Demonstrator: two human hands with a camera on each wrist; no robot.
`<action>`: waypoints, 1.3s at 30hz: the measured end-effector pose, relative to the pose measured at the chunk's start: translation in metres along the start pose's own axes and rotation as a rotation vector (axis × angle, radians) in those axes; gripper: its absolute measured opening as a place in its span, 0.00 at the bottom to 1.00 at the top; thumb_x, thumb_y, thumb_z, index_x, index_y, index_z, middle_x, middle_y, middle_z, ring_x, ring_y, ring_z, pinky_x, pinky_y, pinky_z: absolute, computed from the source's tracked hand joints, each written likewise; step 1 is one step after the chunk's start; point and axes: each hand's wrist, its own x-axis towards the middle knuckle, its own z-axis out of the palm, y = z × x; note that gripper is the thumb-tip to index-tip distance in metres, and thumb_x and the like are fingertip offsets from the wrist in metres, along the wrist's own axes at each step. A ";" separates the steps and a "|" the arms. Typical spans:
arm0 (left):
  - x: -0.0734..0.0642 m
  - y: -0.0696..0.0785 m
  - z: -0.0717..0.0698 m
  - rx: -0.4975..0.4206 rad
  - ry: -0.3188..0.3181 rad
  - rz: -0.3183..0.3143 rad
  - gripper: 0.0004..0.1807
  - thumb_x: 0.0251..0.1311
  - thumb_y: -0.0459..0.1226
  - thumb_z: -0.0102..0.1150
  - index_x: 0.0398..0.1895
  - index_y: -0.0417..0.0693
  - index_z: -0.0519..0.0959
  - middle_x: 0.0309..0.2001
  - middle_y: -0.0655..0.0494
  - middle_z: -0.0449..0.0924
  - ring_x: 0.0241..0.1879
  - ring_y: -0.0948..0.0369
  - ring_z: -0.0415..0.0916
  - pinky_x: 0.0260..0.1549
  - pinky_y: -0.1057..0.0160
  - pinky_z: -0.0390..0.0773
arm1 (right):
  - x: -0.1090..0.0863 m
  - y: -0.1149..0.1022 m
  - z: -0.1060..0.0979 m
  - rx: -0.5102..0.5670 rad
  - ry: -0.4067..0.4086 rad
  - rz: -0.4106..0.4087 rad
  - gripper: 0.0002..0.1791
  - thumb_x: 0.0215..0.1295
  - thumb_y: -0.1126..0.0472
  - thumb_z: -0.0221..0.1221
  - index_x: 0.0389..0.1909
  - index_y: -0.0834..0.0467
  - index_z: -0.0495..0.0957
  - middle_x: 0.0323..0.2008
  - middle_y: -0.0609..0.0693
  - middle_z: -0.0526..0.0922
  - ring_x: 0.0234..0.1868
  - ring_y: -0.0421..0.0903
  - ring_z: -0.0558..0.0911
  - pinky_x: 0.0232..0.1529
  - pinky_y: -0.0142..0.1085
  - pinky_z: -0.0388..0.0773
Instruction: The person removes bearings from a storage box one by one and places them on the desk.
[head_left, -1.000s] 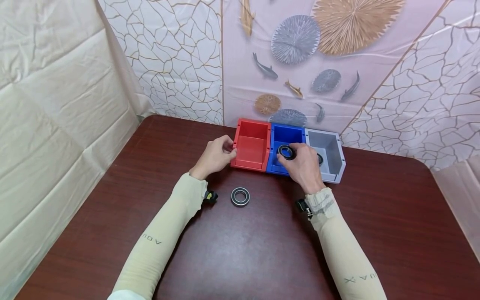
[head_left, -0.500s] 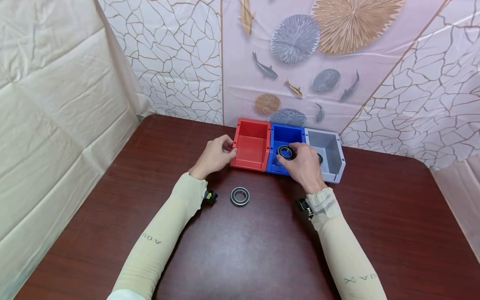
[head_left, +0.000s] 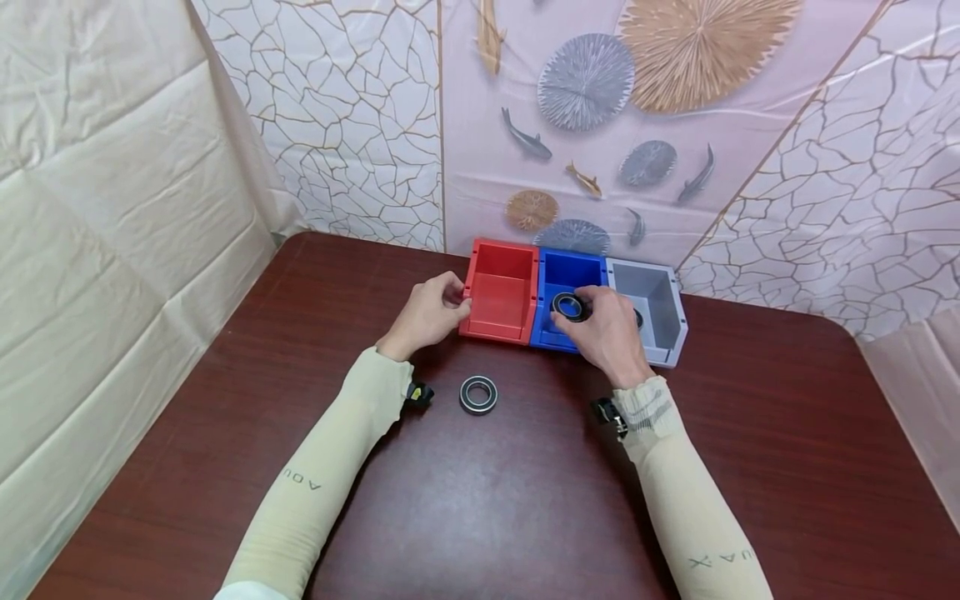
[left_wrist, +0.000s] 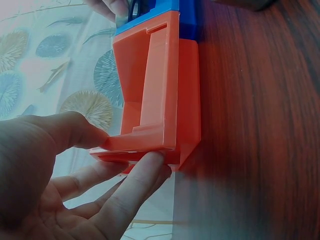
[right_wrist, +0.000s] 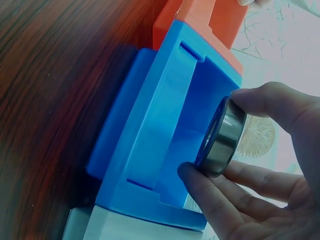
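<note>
My right hand (head_left: 611, 331) holds a ball bearing (right_wrist: 223, 140) by its outer ring, thumb on one side and fingers on the other. The bearing is tilted over the opening of the blue bin (head_left: 573, 267). At the left, my left hand (head_left: 425, 314) grips the side wall of the red bin (left_wrist: 172, 95), with the thumb on the rim and fingers against the outside. A second bearing (head_left: 478, 409) lies flat on the table in front of the bins. Part of another bearing (head_left: 639, 318) shows inside the grey bin (head_left: 664, 304), partly hidden by my right hand.
Red, blue and grey bins stand side by side near the back edge of the dark wood table (head_left: 480, 517). A patterned cloth (head_left: 360, 125) hangs right behind them, and a plain cream cloth (head_left: 127, 217) hangs along the left side.
The head view has shifted very slightly. Both hands keep their places, the left on the red bin and the right with the bearing over the blue bin.
</note>
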 end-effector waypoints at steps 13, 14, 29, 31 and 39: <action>-0.001 0.000 0.000 0.001 0.005 0.006 0.11 0.68 0.39 0.60 0.49 0.45 0.77 0.45 0.48 0.84 0.42 0.55 0.82 0.44 0.55 0.84 | 0.000 0.003 -0.003 0.015 -0.038 -0.012 0.33 0.62 0.49 0.68 0.62 0.67 0.77 0.57 0.65 0.83 0.56 0.60 0.82 0.59 0.56 0.79; -0.001 0.000 0.000 0.002 0.005 0.006 0.11 0.68 0.39 0.60 0.50 0.45 0.77 0.45 0.48 0.84 0.42 0.55 0.82 0.44 0.56 0.84 | -0.001 0.002 -0.004 0.016 -0.042 -0.009 0.33 0.62 0.49 0.68 0.62 0.67 0.77 0.57 0.65 0.83 0.56 0.60 0.82 0.59 0.56 0.79; 0.001 -0.002 0.001 0.002 0.020 0.035 0.11 0.67 0.38 0.59 0.48 0.43 0.78 0.44 0.47 0.85 0.43 0.55 0.84 0.47 0.56 0.83 | -0.001 0.001 -0.008 0.036 -0.034 -0.023 0.32 0.60 0.50 0.70 0.60 0.67 0.78 0.54 0.65 0.84 0.52 0.59 0.83 0.54 0.54 0.81; 0.001 -0.002 0.002 0.002 0.022 0.038 0.11 0.67 0.38 0.59 0.48 0.43 0.78 0.44 0.47 0.86 0.43 0.55 0.84 0.47 0.56 0.83 | -0.001 0.001 -0.009 0.035 -0.033 -0.025 0.32 0.60 0.51 0.70 0.60 0.67 0.78 0.54 0.64 0.84 0.52 0.58 0.83 0.54 0.53 0.81; 0.002 -0.003 0.002 0.008 0.023 0.037 0.11 0.67 0.38 0.59 0.48 0.43 0.78 0.44 0.47 0.85 0.43 0.55 0.83 0.47 0.56 0.83 | -0.002 0.001 -0.010 0.032 -0.043 -0.038 0.32 0.60 0.51 0.70 0.60 0.67 0.78 0.55 0.65 0.83 0.53 0.59 0.82 0.56 0.54 0.80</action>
